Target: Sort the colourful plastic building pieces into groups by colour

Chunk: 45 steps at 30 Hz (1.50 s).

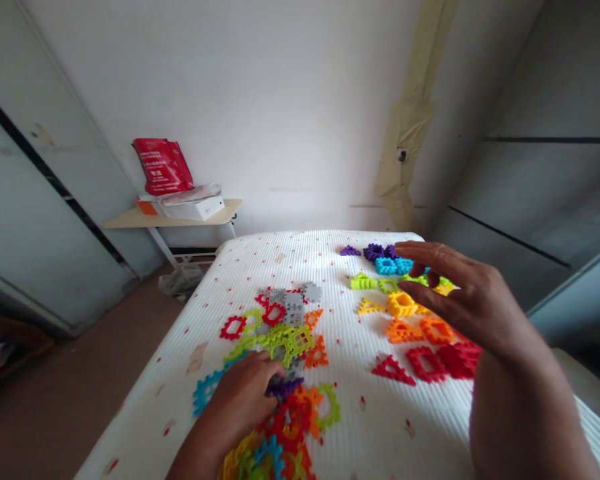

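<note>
My left hand (247, 390) reaches into a mixed pile of toothed plastic building pieces, thumb and fingers closed around a dark purple building piece (286, 388). Against the pile's near part lie red pieces (293, 423) and an orange piece (309, 403); lime green pieces (295, 340) and a blue piece (207, 392) are beyond and left of the fingers. Over the right-hand group hovers my right hand (455, 287), open, thumb apart from the fingers, nothing visible in it. Beneath and around it, pieces sit in colour rows: purple (374, 252), blue (386, 266), yellow (401, 305), orange (437, 329) and red (426, 364).
A white ribbed cover with red specks (180, 360) spreads under everything. Grey pieces (294, 303) lie at the pile's far end. Left of the bed, a small table (130, 219) carries a red bag (163, 167) and a white box (200, 208). A wall stands behind.
</note>
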{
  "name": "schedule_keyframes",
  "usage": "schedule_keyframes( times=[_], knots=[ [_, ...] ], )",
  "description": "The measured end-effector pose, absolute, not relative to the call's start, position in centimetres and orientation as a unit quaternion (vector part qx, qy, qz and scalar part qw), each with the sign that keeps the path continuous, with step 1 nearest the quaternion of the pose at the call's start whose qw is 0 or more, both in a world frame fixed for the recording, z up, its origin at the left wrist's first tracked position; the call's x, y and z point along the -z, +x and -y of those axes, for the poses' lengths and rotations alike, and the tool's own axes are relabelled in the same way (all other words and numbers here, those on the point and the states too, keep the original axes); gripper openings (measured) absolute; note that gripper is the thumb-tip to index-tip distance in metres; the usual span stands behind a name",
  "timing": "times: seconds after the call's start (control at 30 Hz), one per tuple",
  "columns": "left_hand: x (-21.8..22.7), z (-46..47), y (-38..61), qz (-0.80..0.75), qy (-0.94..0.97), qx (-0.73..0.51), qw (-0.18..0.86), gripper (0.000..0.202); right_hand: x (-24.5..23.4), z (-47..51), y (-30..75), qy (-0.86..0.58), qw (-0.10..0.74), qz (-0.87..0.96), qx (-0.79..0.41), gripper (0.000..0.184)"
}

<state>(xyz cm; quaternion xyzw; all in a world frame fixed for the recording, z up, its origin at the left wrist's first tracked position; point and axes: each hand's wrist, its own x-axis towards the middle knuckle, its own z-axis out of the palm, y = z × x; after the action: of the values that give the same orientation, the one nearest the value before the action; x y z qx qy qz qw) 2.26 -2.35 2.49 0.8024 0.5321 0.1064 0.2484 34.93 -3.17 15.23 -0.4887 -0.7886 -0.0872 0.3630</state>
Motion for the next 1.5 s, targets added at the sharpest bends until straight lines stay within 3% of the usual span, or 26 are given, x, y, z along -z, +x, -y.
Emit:
schedule_keyframes(
  times=[0.17,0.3,0.63,0.77,0.97,1.23,1.37,1.5],
  knots=[
    [-2.5,1.6,2.5,-0.528,0.795,-0.137,0.264,0.026,-14.5,2.4,35.6,-0.506,0.359,0.78,0.086,0.034],
    [-2.7,1.2,2.6,-0.546,0.741,-0.23,0.317,0.02,-14.0,1.8,35.2,-0.505,0.353,0.786,0.055,0.033],
    [-2.3,0.8,3.0,-0.55,0.559,-0.382,0.488,0.035,-9.8,0.2,27.8,-0.372,0.295,0.879,-0.046,0.027],
    [-1.8,0.7,3.5,-0.546,0.544,-0.4,0.496,0.034,-7.6,0.2,24.2,-0.355,0.273,0.891,-0.07,0.025],
    [-1.8,0.9,4.5,-0.532,0.539,-0.412,0.506,0.034,-5.2,0.4,21.1,-0.373,0.226,0.9,-0.015,0.022],
    [-2.8,1.1,4.7,-0.539,0.537,-0.417,0.497,0.037,-4.9,-0.3,21.1,-0.384,0.211,0.899,0.016,0.021],
    [-2.3,0.6,3.8,-0.572,0.477,-0.478,0.465,0.045,-7.5,-6.2,25.5,-0.481,0.218,0.848,0.037,0.038],
    [-1.7,0.1,3.0,-0.575,0.445,-0.529,0.437,0.046,-9.4,-14.4,30.8,-0.673,0.108,0.729,0.06,0.042]
  ],
)
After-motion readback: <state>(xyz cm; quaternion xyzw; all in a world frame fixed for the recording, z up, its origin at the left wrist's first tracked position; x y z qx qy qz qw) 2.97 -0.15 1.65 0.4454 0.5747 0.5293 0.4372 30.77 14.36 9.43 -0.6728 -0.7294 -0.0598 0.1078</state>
